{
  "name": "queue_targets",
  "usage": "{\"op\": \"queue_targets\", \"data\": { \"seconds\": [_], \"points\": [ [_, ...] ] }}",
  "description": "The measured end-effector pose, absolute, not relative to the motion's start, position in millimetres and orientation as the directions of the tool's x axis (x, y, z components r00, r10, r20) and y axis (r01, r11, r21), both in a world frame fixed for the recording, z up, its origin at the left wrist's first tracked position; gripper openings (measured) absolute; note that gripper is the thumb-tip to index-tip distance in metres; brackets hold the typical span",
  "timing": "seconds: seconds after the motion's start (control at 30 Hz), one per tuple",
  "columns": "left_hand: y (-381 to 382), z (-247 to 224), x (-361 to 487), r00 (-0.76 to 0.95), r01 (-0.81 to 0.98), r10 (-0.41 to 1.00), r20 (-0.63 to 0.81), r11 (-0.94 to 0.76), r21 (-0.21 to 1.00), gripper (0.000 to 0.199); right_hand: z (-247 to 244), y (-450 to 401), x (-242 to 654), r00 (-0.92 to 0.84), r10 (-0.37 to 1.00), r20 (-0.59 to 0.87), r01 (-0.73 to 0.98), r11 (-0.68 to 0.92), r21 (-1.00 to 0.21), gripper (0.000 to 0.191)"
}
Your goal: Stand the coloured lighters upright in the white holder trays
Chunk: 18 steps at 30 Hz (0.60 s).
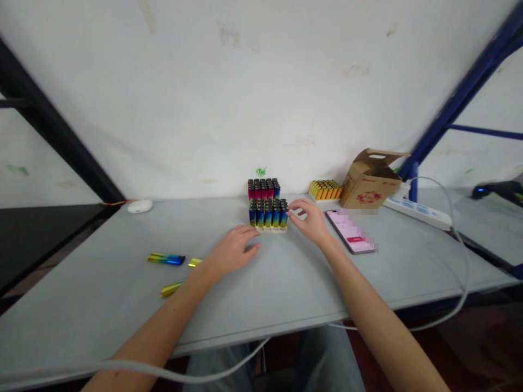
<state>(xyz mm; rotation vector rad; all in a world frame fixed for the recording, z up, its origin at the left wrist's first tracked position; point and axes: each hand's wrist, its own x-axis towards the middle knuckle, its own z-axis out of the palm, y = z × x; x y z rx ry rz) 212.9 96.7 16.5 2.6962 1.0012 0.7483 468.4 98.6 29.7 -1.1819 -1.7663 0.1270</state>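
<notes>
Several blue-to-yellow lighters (268, 213) stand upright in rows in a pale tray (273, 230). The thumb and index fingertips of my right hand (309, 219) come together at the top of the lighter (284, 215) in the front right corner. My left hand (233, 249) is open, palm down, its fingertips beside the tray's front left corner; whether they touch it I cannot tell. Left of that hand lie a blue-and-yellow lighter (166, 258) and two yellow ones (171, 288), partly hidden by my left forearm.
Behind the tray stands a block of pink and blue lighters (263, 189). Farther right are orange-yellow lighters (326, 189), an open cardboard box (366, 188), a phone (350, 231) and a power strip (420, 212). A white case (140, 206) lies far left. A white cable (468, 261) hangs at the right.
</notes>
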Motion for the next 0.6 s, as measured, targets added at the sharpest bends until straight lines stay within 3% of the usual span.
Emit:
{"op": "queue_targets", "data": {
  "seconds": [0.17,0.33,0.6],
  "points": [
    [96.4,15.7,212.7,0.66,0.575,0.647,0.381,-0.762,0.297,0.031,17.9,101.4,473.3,-0.136,0.827,0.546,0.75,0.446,-0.489,0.071],
    [95.1,17.7,212.6,0.644,0.579,0.671,0.368,-0.741,0.34,0.03,9.2,105.4,472.6,-0.298,0.876,0.38,0.833,0.432,-0.345,0.046],
    [98.5,14.8,209.2,0.644,0.571,0.692,0.327,-0.719,0.396,0.034,5.0,110.2,473.6,-0.26,0.882,0.393,0.856,0.399,-0.329,0.044]
  ]
}}
